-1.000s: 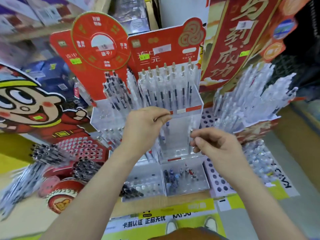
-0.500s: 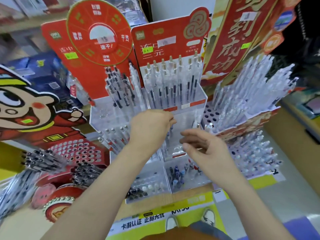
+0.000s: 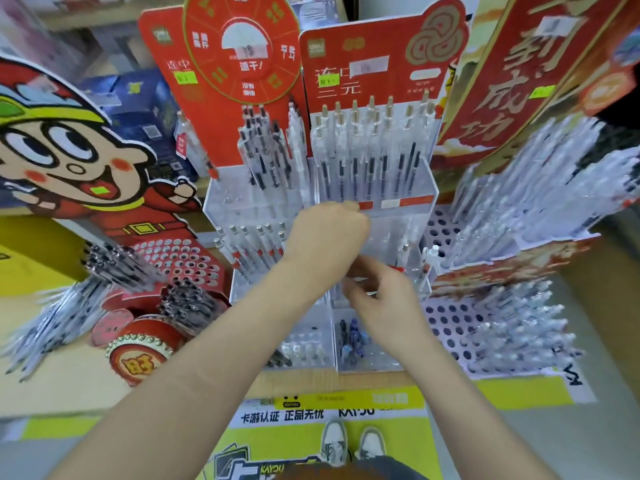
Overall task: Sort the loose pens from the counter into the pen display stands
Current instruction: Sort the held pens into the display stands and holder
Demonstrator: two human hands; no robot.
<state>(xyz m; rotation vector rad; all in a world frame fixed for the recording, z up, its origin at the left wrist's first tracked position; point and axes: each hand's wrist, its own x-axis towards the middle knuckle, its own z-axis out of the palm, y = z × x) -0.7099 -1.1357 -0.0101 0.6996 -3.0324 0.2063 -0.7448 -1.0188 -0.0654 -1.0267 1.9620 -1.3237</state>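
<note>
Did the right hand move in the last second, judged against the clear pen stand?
Yes. The right hand has shifted left: from the right edge of the clear stand to in front of its right column, just below the left hand.

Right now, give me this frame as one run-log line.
phase: sorting pens | left grip: curled at clear stand top-tier rim | right grip: blurred, before middle tier | holding: cannot tell
</note>
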